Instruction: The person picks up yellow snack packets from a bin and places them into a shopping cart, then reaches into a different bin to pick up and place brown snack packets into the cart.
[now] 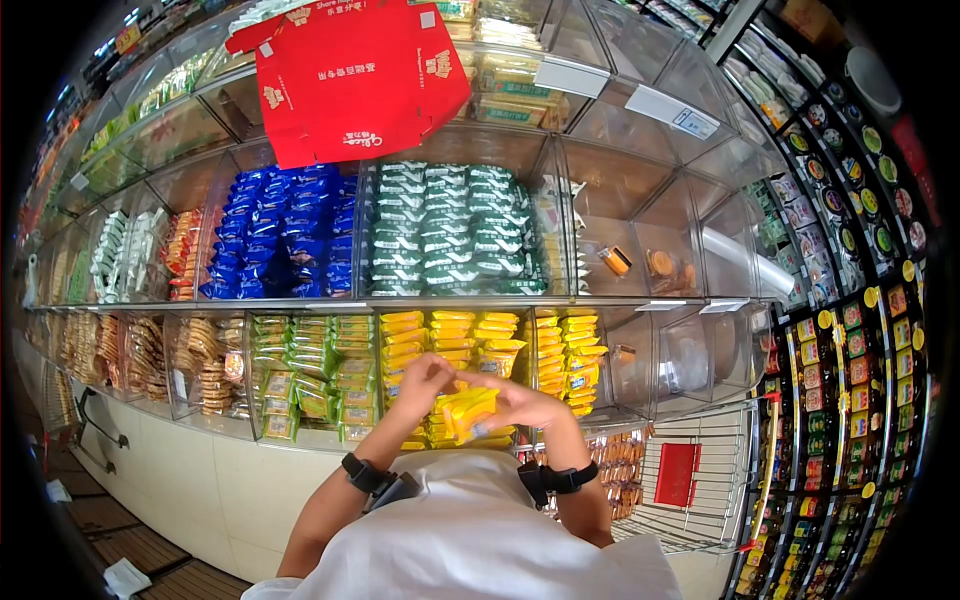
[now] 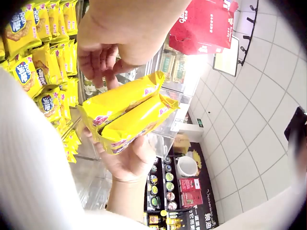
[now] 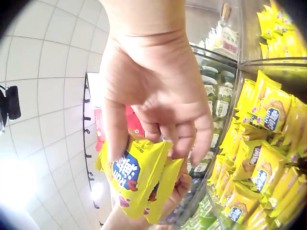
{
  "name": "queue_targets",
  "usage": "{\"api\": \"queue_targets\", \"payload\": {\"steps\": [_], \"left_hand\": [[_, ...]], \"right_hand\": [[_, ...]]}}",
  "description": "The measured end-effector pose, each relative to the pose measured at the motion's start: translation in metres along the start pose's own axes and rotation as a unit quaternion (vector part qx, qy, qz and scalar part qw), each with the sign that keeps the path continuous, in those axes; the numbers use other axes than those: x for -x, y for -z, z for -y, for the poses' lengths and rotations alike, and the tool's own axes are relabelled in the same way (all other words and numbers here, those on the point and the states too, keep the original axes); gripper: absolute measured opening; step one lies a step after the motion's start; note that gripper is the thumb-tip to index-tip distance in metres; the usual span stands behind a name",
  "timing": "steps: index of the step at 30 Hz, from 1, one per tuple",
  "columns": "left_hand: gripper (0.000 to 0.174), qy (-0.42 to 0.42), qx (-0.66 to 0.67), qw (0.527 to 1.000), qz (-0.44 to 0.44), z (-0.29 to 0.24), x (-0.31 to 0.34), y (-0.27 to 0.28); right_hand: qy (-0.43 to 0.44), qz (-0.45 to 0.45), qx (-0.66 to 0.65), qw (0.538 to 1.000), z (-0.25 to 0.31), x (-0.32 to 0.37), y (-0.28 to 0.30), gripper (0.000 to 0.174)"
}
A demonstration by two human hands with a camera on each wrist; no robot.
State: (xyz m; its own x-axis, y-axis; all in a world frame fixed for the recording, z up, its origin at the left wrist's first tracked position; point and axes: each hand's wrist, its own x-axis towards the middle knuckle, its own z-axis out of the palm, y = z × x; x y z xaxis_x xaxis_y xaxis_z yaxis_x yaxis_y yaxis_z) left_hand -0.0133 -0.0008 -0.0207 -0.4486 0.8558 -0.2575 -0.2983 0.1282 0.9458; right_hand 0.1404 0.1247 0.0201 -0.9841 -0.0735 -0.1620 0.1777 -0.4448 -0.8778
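1. Between the two hands, the fingers (image 3: 184,141) of the right hand (image 3: 153,91) curl over the top of two yellow packets (image 2: 127,115). We read this as a firm clasp, with the packets lying flat against each other.
2. At the packets' upper end, the left hand (image 2: 103,52) brings its bent fingers against the wrappers. We cannot tell whether they pinch or only touch.
3. We place the packets in the air, just in front of the clear bin (image 1: 470,335) that holds more of the same yellow stock. They are apart from the bin and rest on nothing.
4. We judge the main risk to be a slip. The wrappers look glossy and lie face to face, so one could slide off the other if the right clasp eases or the left fingers tug one end. It would then drop to the floor below the shelf (image 1: 400,303). A harder squeeze could crush the contents.
5. We count two hands, two packets in hand, one red carton (image 1: 350,75) on top of the shelf and one wire basket (image 1: 700,480) at the right. The green packets (image 1: 440,230), the blue packets (image 1: 290,230) and the binned yellow ones are too many to count.
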Motion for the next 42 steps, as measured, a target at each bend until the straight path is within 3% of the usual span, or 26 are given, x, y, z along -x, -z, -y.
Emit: {"api": "queue_targets", "payload": {"steps": [27, 42], "left_hand": [[0.01, -0.024, -0.01, 1.0, 0.0, 0.01, -0.001, 0.005], [0.009, -0.038, -0.106, 0.994, -0.011, 0.009, 0.0, 0.004]], "right_hand": [[-0.063, -0.006, 0.1, 0.993, -0.005, -0.004, -0.001, 0.061], [-0.084, -0.014, 0.113, 0.99, -0.017, -0.004, 0.002, 0.063]]}}
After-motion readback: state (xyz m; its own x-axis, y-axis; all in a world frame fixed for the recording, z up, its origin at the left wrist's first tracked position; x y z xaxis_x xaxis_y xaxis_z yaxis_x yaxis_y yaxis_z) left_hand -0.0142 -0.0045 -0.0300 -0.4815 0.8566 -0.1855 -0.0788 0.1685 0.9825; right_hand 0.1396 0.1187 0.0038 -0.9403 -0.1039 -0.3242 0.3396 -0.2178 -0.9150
